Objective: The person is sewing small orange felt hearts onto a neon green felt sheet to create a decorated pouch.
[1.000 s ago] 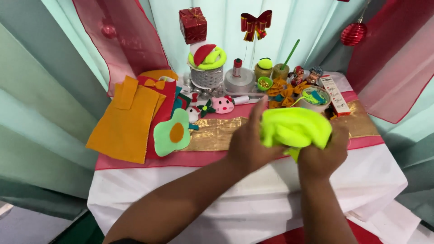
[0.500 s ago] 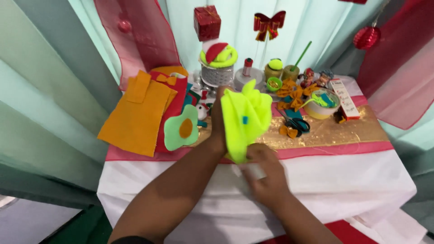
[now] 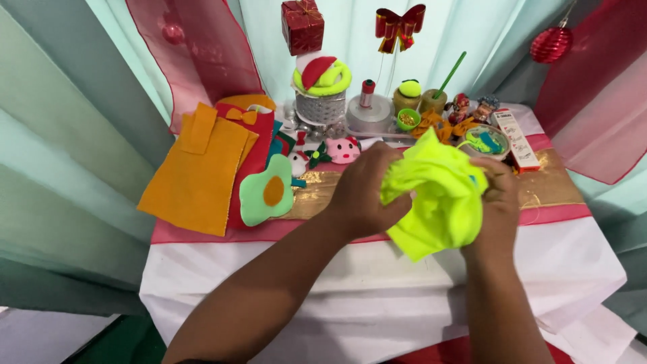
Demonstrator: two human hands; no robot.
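A crumpled piece of neon yellow-green felt (image 3: 438,195) is held up above the table between both hands. My left hand (image 3: 367,192) grips its left side with the fingers curled into the fabric. My right hand (image 3: 499,199) clutches its right edge. Below them lies a gold sequinned runner (image 3: 317,192) on a table with a white cloth (image 3: 377,283).
Orange felt sheets (image 3: 199,168) over red felt and a green avocado-shaped felt piece (image 3: 268,194) lie at the left. Behind are a pink cat-face piece (image 3: 342,151), a wire basket (image 3: 319,108), a thread spool (image 3: 367,101), small pots, a bowl (image 3: 486,141) and a narrow box (image 3: 515,138). Curtains hang all round.
The felt hung long and upright half a second ago; now it is bunched wider between the hands. My right hand has risen from below to its right side.
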